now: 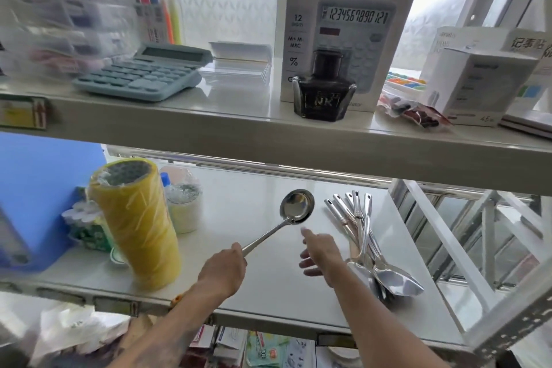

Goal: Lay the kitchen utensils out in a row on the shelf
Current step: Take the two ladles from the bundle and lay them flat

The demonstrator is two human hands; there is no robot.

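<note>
A steel ladle (294,207) lies with its bowl toward the back of the white lower shelf (239,209). My left hand (222,270) is shut on the near end of its handle. To the right, a pile of several steel spoons and ladles (366,240) rests on the same shelf, handles fanned toward the back, bowls toward the front edge. My right hand (321,257) hovers between the ladle and the pile, fingers spread, holding nothing, just left of the pile's bowls.
A tall yellow wrapped roll (136,222) stands at the left of the lower shelf, with a white plastic container (182,203) behind it and a blue box (33,197) further left. The upper shelf (209,125) carries a calculator, an ink bottle and boxes. Shelf frame struts rise at the right.
</note>
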